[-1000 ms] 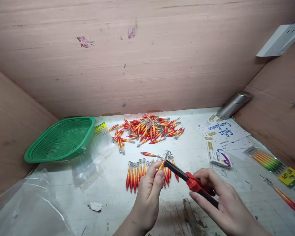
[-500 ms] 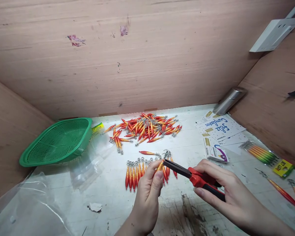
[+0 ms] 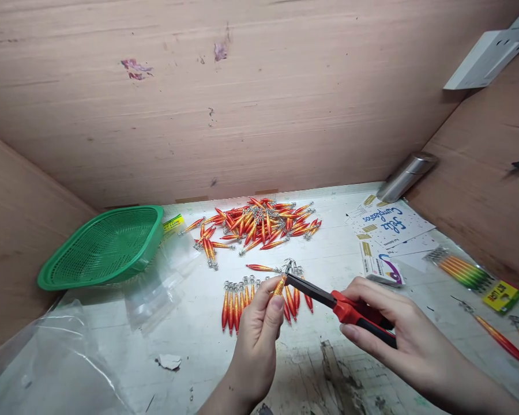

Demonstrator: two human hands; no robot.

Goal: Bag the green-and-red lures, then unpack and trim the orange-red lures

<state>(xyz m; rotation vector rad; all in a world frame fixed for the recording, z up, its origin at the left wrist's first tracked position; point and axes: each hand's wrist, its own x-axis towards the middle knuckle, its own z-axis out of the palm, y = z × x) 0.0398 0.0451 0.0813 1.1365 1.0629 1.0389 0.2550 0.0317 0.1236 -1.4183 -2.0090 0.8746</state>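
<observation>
My left hand (image 3: 262, 340) pinches an orange-gold fishing lure (image 3: 279, 285) between thumb and forefinger, its hook end pointing up and away. My right hand (image 3: 389, 328) is wrapped round red-and-black pliers (image 3: 350, 311). The long jaws of the pliers meet the hook end of the held lure; whether they grip it cannot be made out. Behind my left hand lies a row of similar red-orange lures (image 3: 230, 308), partly hidden by the hand. One lure (image 3: 262, 268) lies crosswise above the row. A heap of loose lures (image 3: 263, 222) spreads farther back.
At the left stand a green basket (image 3: 52, 280), clear plastic bags (image 3: 151, 294) and a larger plastic sheet (image 3: 60, 363). On the right are printed cards (image 3: 398, 225), a small box (image 3: 378, 266), a metal flask (image 3: 406, 177), a packet of lures (image 3: 471, 276) and loose lures (image 3: 501, 340).
Both hands stay nearly in place with the lure and pliers. The pliers' tips have shifted slightly up and left at the hook end. The whole view has moved a little.
</observation>
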